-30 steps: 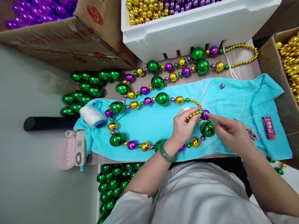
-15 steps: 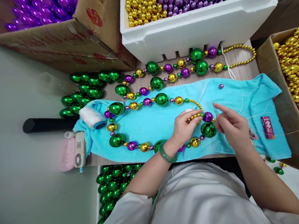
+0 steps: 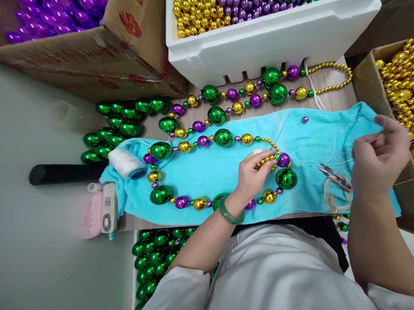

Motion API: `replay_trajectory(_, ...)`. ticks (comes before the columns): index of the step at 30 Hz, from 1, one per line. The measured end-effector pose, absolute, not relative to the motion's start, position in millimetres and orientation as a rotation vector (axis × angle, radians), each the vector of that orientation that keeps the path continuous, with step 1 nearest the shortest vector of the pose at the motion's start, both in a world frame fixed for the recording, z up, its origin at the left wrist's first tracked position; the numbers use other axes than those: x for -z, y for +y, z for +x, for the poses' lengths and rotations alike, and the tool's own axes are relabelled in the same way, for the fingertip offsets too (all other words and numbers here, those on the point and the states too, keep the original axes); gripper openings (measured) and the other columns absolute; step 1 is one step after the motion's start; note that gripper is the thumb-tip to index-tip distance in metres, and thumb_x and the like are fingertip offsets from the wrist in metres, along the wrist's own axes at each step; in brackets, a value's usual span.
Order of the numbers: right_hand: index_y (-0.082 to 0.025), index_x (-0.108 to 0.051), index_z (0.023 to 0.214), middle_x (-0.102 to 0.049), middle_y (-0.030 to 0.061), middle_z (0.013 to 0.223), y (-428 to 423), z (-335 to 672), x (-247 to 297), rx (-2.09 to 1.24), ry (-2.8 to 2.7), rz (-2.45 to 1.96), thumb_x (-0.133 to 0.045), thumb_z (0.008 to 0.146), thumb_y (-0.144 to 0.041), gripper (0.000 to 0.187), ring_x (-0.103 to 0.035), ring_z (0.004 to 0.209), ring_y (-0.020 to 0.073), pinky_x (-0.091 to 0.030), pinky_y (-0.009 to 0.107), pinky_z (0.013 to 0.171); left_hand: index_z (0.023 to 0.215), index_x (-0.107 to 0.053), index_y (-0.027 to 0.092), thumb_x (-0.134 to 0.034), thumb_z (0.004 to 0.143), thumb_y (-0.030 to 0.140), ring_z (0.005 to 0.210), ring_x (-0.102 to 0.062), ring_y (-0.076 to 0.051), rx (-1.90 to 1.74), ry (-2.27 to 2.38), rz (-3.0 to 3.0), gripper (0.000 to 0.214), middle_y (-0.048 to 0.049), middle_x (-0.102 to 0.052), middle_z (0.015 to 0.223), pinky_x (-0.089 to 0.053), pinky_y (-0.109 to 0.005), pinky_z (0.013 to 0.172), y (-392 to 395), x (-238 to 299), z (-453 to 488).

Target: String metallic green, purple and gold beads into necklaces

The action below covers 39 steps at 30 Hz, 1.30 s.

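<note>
A bead necklace (image 3: 192, 144) of green, gold and purple balls lies in a loop on a turquoise towel (image 3: 225, 170). My left hand (image 3: 255, 175) pinches its strand of small gold beads beside a purple ball (image 3: 283, 159). Out to the right, near the towel's end, my right hand (image 3: 380, 157) is raised with its fingers closed on a thin clear thread (image 3: 334, 143). That thread runs back toward the necklace. Small scissors (image 3: 335, 176) lie on the towel just left of my right hand.
A white foam box (image 3: 273, 36) of small beads stands at the back, with a cardboard box (image 3: 84, 55) of purple balls to its left. A box of gold balls (image 3: 403, 89) is at the right. Two more necklaces (image 3: 245, 95), a white spool (image 3: 127, 161), a pink device (image 3: 99, 211) and green balls (image 3: 118, 125) lie around.
My right hand has left the purple ball and swung far right, drawing the thread out. It now covers the red packet, and the scissors lie uncovered. My left hand stays.
</note>
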State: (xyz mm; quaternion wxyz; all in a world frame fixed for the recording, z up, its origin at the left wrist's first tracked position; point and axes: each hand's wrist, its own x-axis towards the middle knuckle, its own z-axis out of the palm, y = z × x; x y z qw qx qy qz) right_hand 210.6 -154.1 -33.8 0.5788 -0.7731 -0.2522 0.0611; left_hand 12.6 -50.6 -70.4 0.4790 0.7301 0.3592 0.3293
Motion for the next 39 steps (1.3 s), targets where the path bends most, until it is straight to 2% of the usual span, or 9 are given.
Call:
replay_trajectory(3, -0.019, -0.063, 0.088, -0.049, -0.0033, 0.059, -152.1, 185.5, 33.8, -0.306, -0.743, -1.817, -0.064, 0.078, -0.023, 0.011, -0.042, 0.05, 0.0096, -0.034, 0.024, 0.047, 0.099, -0.075, 0.022, -0.068, 0.082, 0.02, 0.092, -0.067, -0.016, -0.794, 0.849, 1.81, 0.019, -0.005, -0.074, 0.098, -0.055, -0.031, 0.084, -50.8, 67.7, 12.2)
replay_trajectory(5, -0.018, -0.064, 0.077, -0.056, -0.0009, 0.063, -148.9, 167.3, 38.2, -0.561, -0.907, -1.839, -0.065, 0.08, -0.031, 0.013, -0.047, 0.053, 0.0103, -0.037, 0.024, 0.05, 0.1, -0.074, 0.022, -0.067, 0.082, 0.019, 0.091, -0.067, -0.016, -0.796, 0.828, 1.822, 0.02, -0.0045, -0.074, 0.098, -0.055, -0.03, 0.083, -51.0, 66.6, 11.5)
replay_trajectory(10, -0.018, -0.07, 0.093, -0.062, 0.0014, 0.077, -139.4, 150.0, 54.1, -0.722, -1.093, -1.821, -0.07, 0.078, -0.031, 0.02, -0.053, 0.064, 0.012, -0.042, 0.025, 0.06, 0.101, -0.074, 0.023, -0.067, 0.083, 0.02, 0.09, -0.066, -0.015, -0.771, 0.773, 1.823, 0.019, -0.004, -0.073, 0.098, -0.054, -0.029, 0.082, -51.4, 66.2, 9.1)
replay_trajectory(15, -0.02, -0.075, 0.082, -0.063, 0.0021, 0.072, -137.4, 164.9, 54.1, -0.759, -1.116, -1.717, -0.065, 0.08, -0.025, 0.011, -0.056, 0.069, 0.0136, -0.044, 0.027, 0.064, 0.099, -0.074, 0.022, -0.068, 0.082, 0.022, 0.088, -0.066, -0.014, -0.751, 0.716, 1.811, 0.018, -0.0042, -0.073, 0.095, -0.054, -0.028, 0.08, -49.5, 63.7, 7.0)
replay_trajectory(22, -0.019, -0.076, 0.084, -0.064, 0.0017, 0.07, -134.8, 181.2, 45.4, -0.363, -0.939, -1.847, -0.063, 0.082, -0.026, 0.014, -0.053, 0.063, 0.0133, -0.042, 0.028, 0.061, 0.096, -0.074, 0.022, -0.07, 0.081, 0.023, 0.087, -0.066, -0.015, -0.758, 0.674, 1.837, 0.016, -0.0045, -0.073, 0.093, -0.054, -0.029, 0.079, -49.9, 68.0, 6.5)
replay_trajectory(29, -0.027, -0.066, 0.122, -0.06, 0.0031, 0.09, -142.1, 181.0, 37.2, -0.472, -1.269, -1.632, -0.051, 0.08, -0.011, 0.048, -0.05, 0.064, 0.0116, -0.042, 0.026, 0.055, 0.096, -0.074, 0.019, -0.07, 0.082, 0.024, 0.085, -0.066, -0.014, -0.755, 0.696, 1.835, 0.016, -0.0048, -0.073, 0.092, -0.053, -0.027, 0.077, -49.5, 69.4, 7.6)
replay_trajectory(33, -0.026, -0.071, 0.109, -0.059, 0.0028, 0.092, -140.5, 178.5, 39.1, -0.725, -1.434, -1.462, -0.056, 0.084, -0.013, 0.033, -0.053, 0.066, 0.0105, -0.043, 0.025, 0.056, 0.096, -0.074, 0.02, -0.069, 0.082, 0.023, 0.086, -0.065, -0.014, -0.702, 0.64, 1.848, 0.015, -0.0039, -0.072, 0.09, -0.053, -0.027, 0.079, -48.8, 67.7, 8.3)
replay_trajectory(36, -0.022, -0.072, 0.092, -0.06, 0.0027, 0.084, -135.2, 178.6, 42.6, -0.698, -1.46, -1.486, -0.059, 0.086, -0.016, 0.016, -0.057, 0.073, 0.0128, -0.045, 0.026, 0.062, 0.095, -0.074, 0.021, -0.071, 0.081, 0.024, 0.084, -0.065, -0.014, -0.694, 0.623, 1.845, 0.015, -0.0033, -0.072, 0.087, -0.052, -0.026, 0.078, -48.7, 67.8, 8.8)
replay_trajectory(39, -0.019, -0.065, 0.085, -0.059, 0.0025, 0.08, -131.9, 180.0, 44.2, -0.654, -1.498, -1.523, -0.055, 0.088, -0.014, 0.012, -0.057, 0.076, 0.0143, -0.045, 0.027, 0.067, 0.095, -0.074, 0.02, -0.072, 0.08, 0.025, 0.082, -0.065, -0.014, -0.67, 0.629, 1.833, 0.016, -0.0034, -0.071, 0.086, -0.052, -0.026, 0.077, -48.5, 66.9, 9.7)
